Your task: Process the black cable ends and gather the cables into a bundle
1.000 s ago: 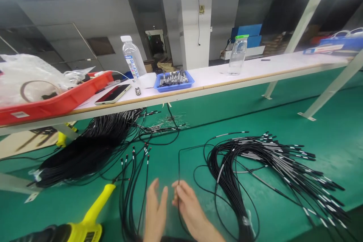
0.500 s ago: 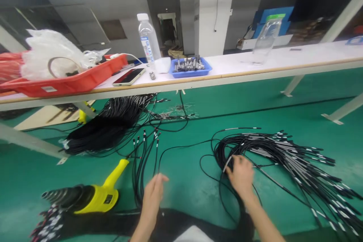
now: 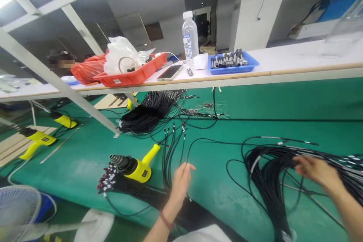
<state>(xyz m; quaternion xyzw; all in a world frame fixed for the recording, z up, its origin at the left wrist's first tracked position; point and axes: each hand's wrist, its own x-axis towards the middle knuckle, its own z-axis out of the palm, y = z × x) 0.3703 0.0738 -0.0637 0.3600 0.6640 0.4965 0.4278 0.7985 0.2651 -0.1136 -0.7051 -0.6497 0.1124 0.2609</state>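
While right hand (image 3: 314, 169) rests fingers curled on cable bundle (image 3: 272, 170), grip unclear, left hand (image 3: 181, 181) hovers open, touching loose cable (image 3: 198, 141) running up-right toward bundle.

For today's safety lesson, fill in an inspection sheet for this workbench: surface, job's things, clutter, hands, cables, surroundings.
Surface: green mat, mostly covered in wires.
Job's things: right-hand cable bundle; loose black cable.
Clutter: yellow heat gun lying on the mat; phone, water bottle, blue tray and red tray on the shelf.
Hands: left hand open beside the loose cable; right hand on the bundle, grip unclear.
Cables: second black bundle under the shelf.
Surroundings: more heat guns far left.
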